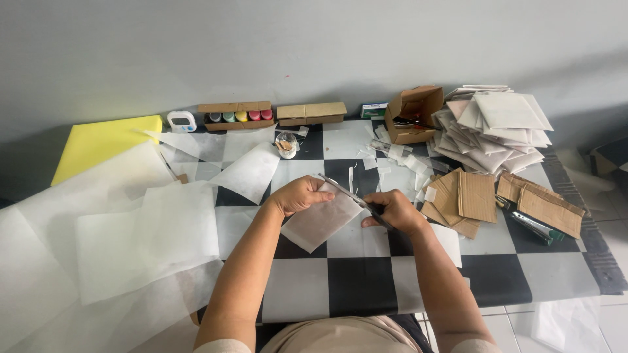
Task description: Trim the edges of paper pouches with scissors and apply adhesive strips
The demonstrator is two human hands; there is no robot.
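**Soft, even daylight with a wide-angle bend**

We see a scene lit softly and evenly, with no hard glare anywhere. The grey wall (314,46) is brighter toward the upper right and dims into shade at the lower left, behind the yellow sheet (104,140). Shadows are faint: we notice only a thin, soft one under the forearms and beneath the translucent paper sheets (144,242) on the bench (366,274). The white paper stack (497,127) reads bright but keeps its edges. Focus is fairly sharp at centre, around the left hand (302,194) and right hand (392,210). The bench's edges bow outward, and the corners look stretched and slightly soft.
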